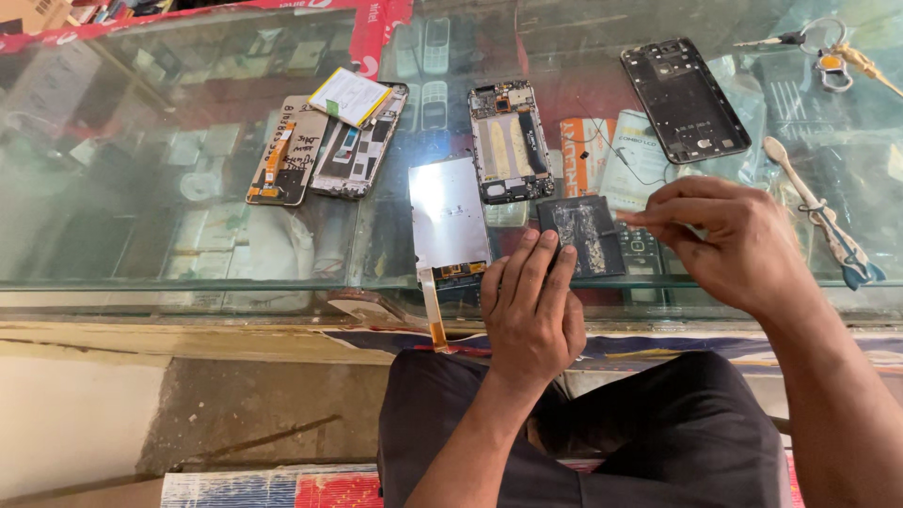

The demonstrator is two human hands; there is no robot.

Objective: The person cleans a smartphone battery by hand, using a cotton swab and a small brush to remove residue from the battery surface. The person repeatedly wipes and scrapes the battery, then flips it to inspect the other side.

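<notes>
My left hand (529, 306) rests flat at the near edge of a glass counter (141, 235), its fingertips touching a dark square phone part (583, 233). My right hand (734, 240) hovers just right of that part with thumb and forefinger pinched together; whether something tiny sits between them cannot be told. A shiny metal display back (449, 221) with an orange flex cable hanging over the counter edge lies left of my left hand.
Further back lie an open phone frame with circuit board (509, 141), a black back cover (684, 99), two stripped display panels (324, 146) with a battery (351, 95) on top, printed packets (611, 155), a tool (823, 216) and keys (828, 52).
</notes>
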